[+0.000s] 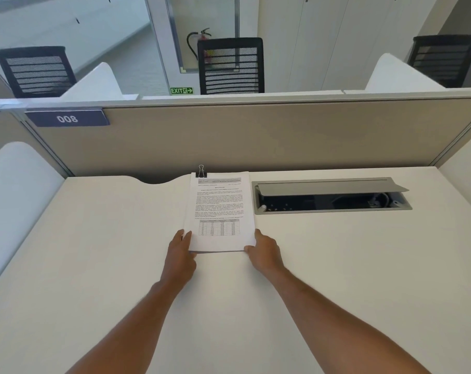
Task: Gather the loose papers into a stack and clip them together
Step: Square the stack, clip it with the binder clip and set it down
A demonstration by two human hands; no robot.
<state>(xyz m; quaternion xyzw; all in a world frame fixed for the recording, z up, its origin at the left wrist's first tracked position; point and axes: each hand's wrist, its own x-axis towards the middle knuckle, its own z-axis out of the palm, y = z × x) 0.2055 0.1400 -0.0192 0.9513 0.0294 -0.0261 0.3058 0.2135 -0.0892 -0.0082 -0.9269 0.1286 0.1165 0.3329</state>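
Note:
A stack of printed papers (219, 209) lies flat on the white desk (336, 265), its edges lined up. A black binder clip (201, 171) with silver handles is clamped on the stack's far left corner. My left hand (182, 251) holds the near left corner, thumb on the top sheet. My right hand (264, 251) grips the near right corner, fingers along the right edge. Both hands touch the paper at the stack's near end.
An open grey cable box (331, 195) is set into the desk right of the stack. A beige partition (256, 136) with a "008" label (67, 119) closes the desk's far side. White dividers stand at both sides. Black chairs stand beyond.

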